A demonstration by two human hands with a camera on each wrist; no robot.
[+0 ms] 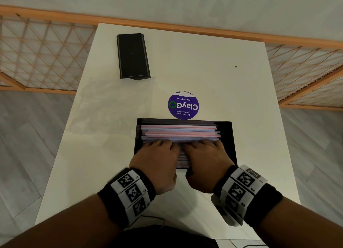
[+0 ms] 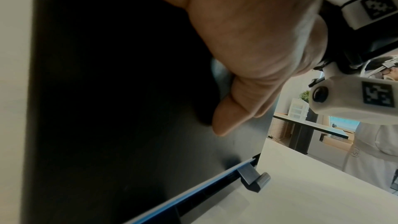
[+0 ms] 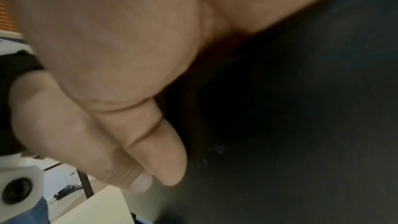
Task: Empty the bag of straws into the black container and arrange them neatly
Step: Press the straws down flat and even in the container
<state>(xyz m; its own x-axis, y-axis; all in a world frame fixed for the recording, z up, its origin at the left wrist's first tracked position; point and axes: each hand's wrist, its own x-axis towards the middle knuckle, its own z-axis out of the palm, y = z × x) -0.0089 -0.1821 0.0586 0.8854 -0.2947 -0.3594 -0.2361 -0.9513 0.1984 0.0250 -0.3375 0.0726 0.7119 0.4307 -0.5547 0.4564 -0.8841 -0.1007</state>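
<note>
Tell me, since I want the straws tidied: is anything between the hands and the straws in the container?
Nothing visible. The left hand and right hand already rest on the straws inside the black container; the lid lies apart.

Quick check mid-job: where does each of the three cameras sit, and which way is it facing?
Head: above, looking down at table, straws in black container; both forearms show.
Left wrist: under left hand, along the thumb at the container wall.
Right wrist: under right hand, same wall.
Shared: all three show the container.
</note>
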